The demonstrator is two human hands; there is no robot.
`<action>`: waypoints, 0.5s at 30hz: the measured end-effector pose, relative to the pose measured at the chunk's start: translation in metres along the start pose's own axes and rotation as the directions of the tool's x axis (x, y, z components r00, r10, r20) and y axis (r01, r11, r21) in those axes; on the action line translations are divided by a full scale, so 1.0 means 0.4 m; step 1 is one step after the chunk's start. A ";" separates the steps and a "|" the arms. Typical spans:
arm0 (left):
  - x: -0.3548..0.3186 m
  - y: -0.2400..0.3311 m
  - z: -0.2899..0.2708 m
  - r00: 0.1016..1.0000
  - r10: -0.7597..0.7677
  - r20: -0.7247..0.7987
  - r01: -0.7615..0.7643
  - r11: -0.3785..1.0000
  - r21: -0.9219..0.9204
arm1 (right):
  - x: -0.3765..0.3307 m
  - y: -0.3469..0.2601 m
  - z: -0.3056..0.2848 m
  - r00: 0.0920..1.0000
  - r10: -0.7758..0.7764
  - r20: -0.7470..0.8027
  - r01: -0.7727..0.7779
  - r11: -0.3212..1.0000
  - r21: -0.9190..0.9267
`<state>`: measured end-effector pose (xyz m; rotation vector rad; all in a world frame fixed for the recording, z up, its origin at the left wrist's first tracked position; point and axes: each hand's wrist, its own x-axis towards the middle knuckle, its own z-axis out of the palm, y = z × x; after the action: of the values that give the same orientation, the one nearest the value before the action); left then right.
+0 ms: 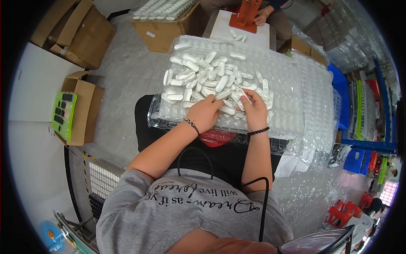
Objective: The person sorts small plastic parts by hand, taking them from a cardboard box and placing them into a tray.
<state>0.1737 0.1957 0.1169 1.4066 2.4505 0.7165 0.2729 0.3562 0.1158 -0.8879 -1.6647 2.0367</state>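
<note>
A loose heap of white oblong plastic pieces [222, 84], rounded at the ends and some showing a hollow face, lies on a stack of clear moulded plastic trays [287, 101] in front of me. My right hand [256, 111] pinches one such piece [241, 94] between thumb and fingers at the heap's near right side. Close by on the left, my left hand [204, 113] has its fingers curled at the heap's near edge, closed on another white oblong piece [227, 110].
Cardboard boxes [158, 36] stand beyond the trays and at the far left. Across from me, a person's hand [261, 17] is at an orange-red stand [244, 19] on a white table. Blue shelving [368, 144] with stacked trays lies to the right.
</note>
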 end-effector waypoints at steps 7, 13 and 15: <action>-0.018 -0.020 -0.030 0.998 -0.044 -0.041 0.023 0.910 -0.415 | -0.010 -0.014 -0.013 0.936 0.064 0.346 -0.176 0.937 0.303; -0.008 -0.040 -0.044 0.994 -0.071 0.080 0.107 0.641 -0.760 | -0.017 0.000 0.016 0.937 0.050 0.346 -0.188 0.906 0.378; -0.008 -0.044 -0.050 0.993 -0.078 0.084 0.114 0.593 -0.797 | -0.020 0.000 0.024 0.950 0.062 0.305 -0.194 0.884 0.425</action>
<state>0.1539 0.1794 0.1247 0.8745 1.7115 1.4969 0.2725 0.3442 0.1188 -0.5751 -1.1851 2.5966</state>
